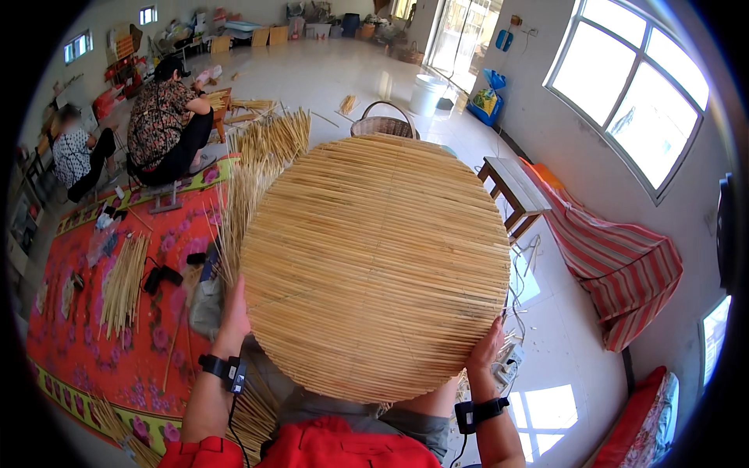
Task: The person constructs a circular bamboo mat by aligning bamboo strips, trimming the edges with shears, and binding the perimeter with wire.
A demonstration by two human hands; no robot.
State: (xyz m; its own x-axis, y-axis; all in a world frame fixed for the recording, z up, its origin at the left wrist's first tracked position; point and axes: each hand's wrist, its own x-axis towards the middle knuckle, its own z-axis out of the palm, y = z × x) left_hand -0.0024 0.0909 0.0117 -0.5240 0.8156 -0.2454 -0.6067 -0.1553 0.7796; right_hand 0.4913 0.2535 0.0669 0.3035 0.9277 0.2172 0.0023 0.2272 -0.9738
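A large round mat (pixel 378 265) of straw-coloured stalks, laid side by side, is held up in front of me over my lap. Its surface is flat and its rim slightly jagged. My left hand (pixel 235 318) grips the lower left edge, and my right hand (pixel 488 343) has the lower right edge; the fingers of both are partly hidden behind the mat. Black bands with small boxes and cables are strapped round both wrists. Loose stalks (pixel 273 144) stand in a thick bundle just beyond the mat's left side.
A red floral carpet (pixel 55 312) at left bears stalk bundles (pixel 123 285) and dark tools. Two people sit low at far left. Beyond the mat are a wicker basket (pixel 385 121) and white bucket (pixel 427 95). A wooden bench (pixel 516 187) and striped cloth (pixel 616 257) stand right.
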